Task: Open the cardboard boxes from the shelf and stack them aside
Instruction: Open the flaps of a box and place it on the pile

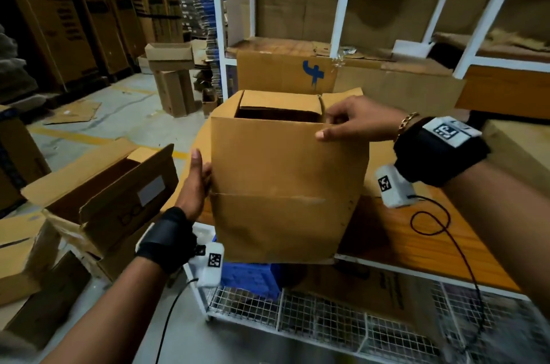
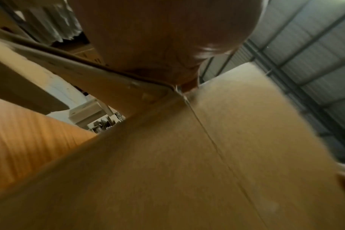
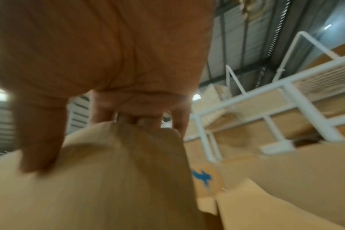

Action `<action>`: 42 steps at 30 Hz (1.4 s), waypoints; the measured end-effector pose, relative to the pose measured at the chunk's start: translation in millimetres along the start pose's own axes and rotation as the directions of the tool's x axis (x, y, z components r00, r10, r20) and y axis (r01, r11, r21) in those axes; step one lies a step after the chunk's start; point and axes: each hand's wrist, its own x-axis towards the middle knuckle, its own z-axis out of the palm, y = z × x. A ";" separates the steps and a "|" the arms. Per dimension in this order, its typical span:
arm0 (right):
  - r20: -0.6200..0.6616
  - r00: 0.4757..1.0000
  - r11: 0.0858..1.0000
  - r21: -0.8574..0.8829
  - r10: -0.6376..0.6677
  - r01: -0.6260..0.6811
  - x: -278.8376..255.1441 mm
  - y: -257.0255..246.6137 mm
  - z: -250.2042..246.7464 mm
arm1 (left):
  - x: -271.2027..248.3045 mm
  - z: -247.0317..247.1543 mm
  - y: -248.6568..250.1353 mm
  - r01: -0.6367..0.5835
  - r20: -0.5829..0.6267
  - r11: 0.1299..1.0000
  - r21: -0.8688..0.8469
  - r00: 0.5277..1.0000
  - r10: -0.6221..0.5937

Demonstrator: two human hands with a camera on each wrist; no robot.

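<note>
A plain brown cardboard box is held upright in front of me over the table's left end, its top open and its flaps standing up. My left hand lies against the box's left side, thumb pointing up, the fingers hidden behind the wall. My right hand pinches the top rim at the right corner, thumb on the front face and fingers over the edge. The left wrist view shows my palm against the box. In the right wrist view the fingers hook over the box's rim.
Opened boxes are piled at my left. A white shelf with flat cardboard stands behind; a carton with a blue mark leans at its foot. A wooden tabletop sits over a wire basket and a blue crate.
</note>
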 end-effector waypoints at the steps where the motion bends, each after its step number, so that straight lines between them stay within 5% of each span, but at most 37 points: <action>1: 0.059 0.998 1.000 0.003 -0.011 0.011 -12.3 -7.6 -2.7 | -3.7 -1.1 1.8 -0.005 0.007 1.000 -0.018 1.000 0.005; 4: 0.365 0.929 0.996 0.043 0.058 -0.080 -44.0 -28.3 1.8 | -2.7 -7.5 3.5 -0.016 0.053 0.999 0.035 0.999 0.014; 6: 0.531 0.844 0.990 0.061 0.077 -0.128 -57.8 -32.6 14.1 | 2.4 -16.1 3.7 -0.028 0.195 0.977 0.211 0.981 -0.014; 8: 0.571 0.819 0.992 0.053 0.065 -0.116 -65.1 -28.1 30.3 | 8.7 -26.0 2.6 -0.120 0.315 0.865 0.487 0.948 -0.046; 13: 0.352 0.926 0.950 -0.312 0.134 -0.019 -62.6 -8.4 83.3 | 18.9 -30.0 4.1 -0.199 0.350 0.560 0.804 0.920 -0.175; 15: 0.236 0.954 0.901 -0.428 0.183 -0.067 -56.5 1.7 109.3 | 23.1 -23.3 0.6 -0.290 0.353 0.319 0.902 0.922 -0.160; 17: 0.119 0.970 0.869 -0.477 0.212 -0.131 -53.5 7.7 131.2 | 22.8 -17.0 -6.8 -0.315 0.334 0.201 0.928 0.940 -0.070; 22: -0.186 0.966 0.887 -0.394 0.182 -0.243 -55.9 12.4 161.6 | 14.4 -10.0 -22.7 -0.305 0.277 0.154 0.940 0.944 0.181; 31: -0.013 0.971 0.887 -0.406 0.237 -0.222 -76.9 3.0 154.6 | -7.3 -23.2 -18.5 -0.326 0.320 0.076 0.942 0.944 0.076; 33: 0.074 0.964 0.895 -0.395 0.257 -0.209 -72.6 1.4 143.4 | -6.1 -22.6 -7.1 -0.319 0.316 0.131 0.939 0.948 0.047; 36: 0.165 0.944 0.943 -0.222 0.285 -0.246 -59.9 -0.9 111.7 | 6.4 -28.3 20.9 -0.266 0.266 0.349 0.899 0.963 0.048; 42: 0.040 0.977 0.970 -0.136 0.208 -0.201 -2.8 -3.9 53.8 | 58.8 -18.2 82.2 -0.288 0.288 0.285 0.914 0.957 0.044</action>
